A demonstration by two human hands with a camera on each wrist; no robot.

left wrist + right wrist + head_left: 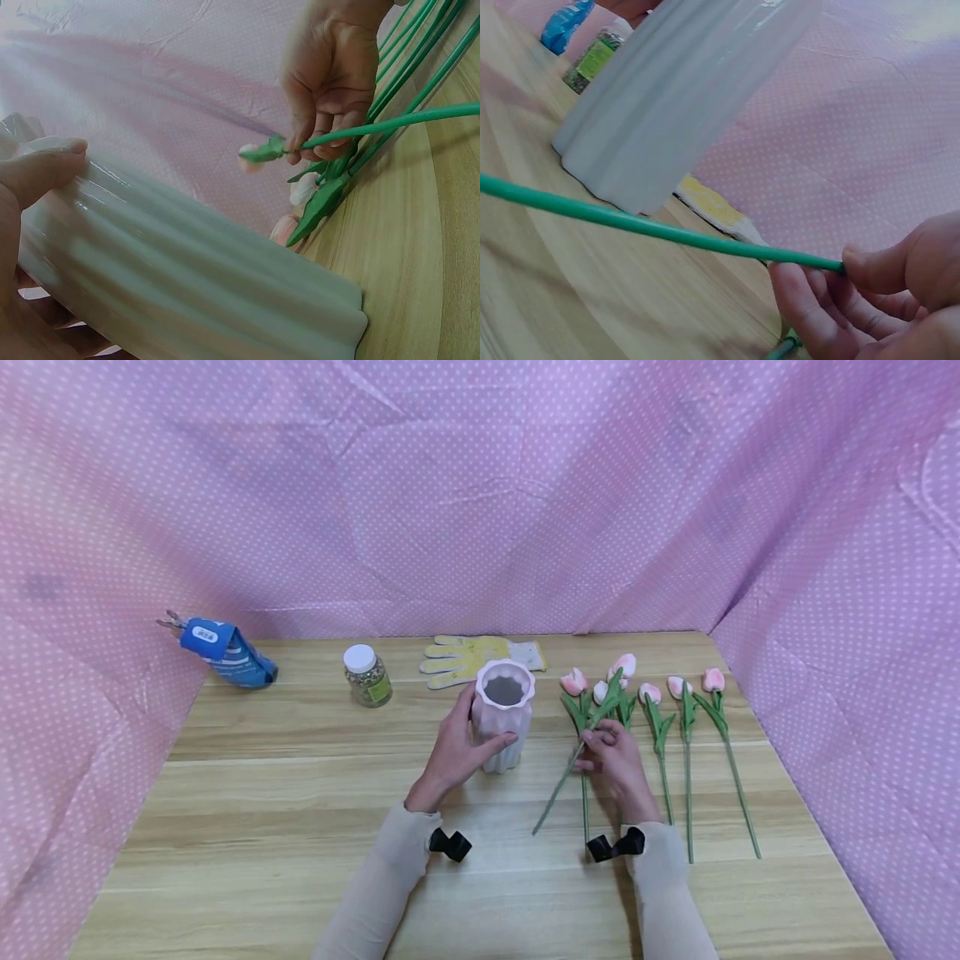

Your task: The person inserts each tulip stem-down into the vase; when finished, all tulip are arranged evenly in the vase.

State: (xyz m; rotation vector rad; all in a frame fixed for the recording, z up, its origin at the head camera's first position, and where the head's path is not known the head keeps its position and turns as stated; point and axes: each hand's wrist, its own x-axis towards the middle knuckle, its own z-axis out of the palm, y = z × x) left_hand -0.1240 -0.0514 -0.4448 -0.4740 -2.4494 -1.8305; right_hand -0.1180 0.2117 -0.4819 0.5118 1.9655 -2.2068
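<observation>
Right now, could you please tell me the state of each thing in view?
Vase: upright, open at the top, no flower in it, held by the left hand
Held tulip: stem pinched by the right hand
Other tulips: lying on the table
Jar: upright, white lid on
Glove: lying flat
Blue packet: sealed or open, I cannot tell
Pink cloth: creased

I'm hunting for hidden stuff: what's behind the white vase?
A yellow glove with a white cuff lies on the table behind the vase. The vase covers part of its near edge, so that bit can't be seen.
</observation>
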